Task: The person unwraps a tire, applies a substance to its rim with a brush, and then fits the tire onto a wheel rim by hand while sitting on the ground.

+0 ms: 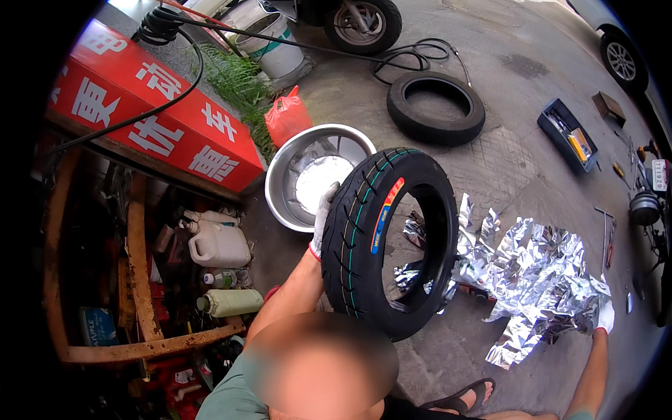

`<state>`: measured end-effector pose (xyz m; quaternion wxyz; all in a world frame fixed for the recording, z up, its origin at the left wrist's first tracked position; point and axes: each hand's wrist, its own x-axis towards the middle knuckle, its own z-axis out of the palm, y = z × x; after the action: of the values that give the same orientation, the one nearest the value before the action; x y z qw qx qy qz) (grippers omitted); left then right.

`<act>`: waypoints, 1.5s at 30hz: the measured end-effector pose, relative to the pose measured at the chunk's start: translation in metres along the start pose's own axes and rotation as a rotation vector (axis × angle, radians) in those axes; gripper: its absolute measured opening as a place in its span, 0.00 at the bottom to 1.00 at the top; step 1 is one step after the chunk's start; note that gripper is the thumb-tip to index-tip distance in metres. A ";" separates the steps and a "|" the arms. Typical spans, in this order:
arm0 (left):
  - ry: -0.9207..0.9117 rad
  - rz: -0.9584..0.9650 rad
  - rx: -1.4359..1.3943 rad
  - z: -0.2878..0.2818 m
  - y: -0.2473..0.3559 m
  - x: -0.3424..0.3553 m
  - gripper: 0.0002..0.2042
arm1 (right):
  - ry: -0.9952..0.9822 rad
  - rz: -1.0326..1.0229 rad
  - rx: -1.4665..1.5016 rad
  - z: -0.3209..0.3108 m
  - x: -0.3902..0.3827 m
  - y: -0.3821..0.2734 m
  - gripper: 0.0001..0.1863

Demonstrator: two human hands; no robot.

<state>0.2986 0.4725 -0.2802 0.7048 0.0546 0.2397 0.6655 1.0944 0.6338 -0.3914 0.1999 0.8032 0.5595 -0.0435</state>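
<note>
A new black scooter tyre (362, 280) with coloured tread lines and a bright sidewall label stands upright in front of me. My left hand (324, 218), in a whitish glove, is closed against its tread on the left side; part of the fingers is hidden. To the right spreads a crumpled sheet of silver foil wrap (542, 273), with torn strips. More foil shows through the tyre's hole. My right hand (605, 316), also gloved, grips the foil's right end.
Behind the tyre sits a steel basin (280, 199); a worn tyre (399, 119) lies farther back beside a black hose. At left are a red signboard (157, 112) and a rusty frame (143, 259) with bottles. A blue toolbox (568, 136) and loose tools lie at right.
</note>
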 end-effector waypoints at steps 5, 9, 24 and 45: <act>0.089 -0.011 0.030 0.007 0.000 0.009 0.27 | 0.183 0.019 0.110 -0.013 0.015 0.024 0.29; 0.400 -0.023 0.327 0.038 0.011 0.003 0.23 | 0.287 -0.172 0.224 -0.010 0.013 -0.027 0.30; 0.236 0.085 1.511 0.075 0.040 -0.011 0.42 | -0.411 -1.043 0.295 -0.035 -0.188 -0.287 0.56; 0.264 0.289 1.504 0.081 0.020 -0.042 0.48 | -0.389 -0.858 0.326 0.038 -0.197 -0.330 0.19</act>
<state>0.3138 0.4536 -0.1902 0.3501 0.4692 0.6994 0.4100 0.7252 0.5429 -0.4578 0.1364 0.4982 0.7778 -0.3580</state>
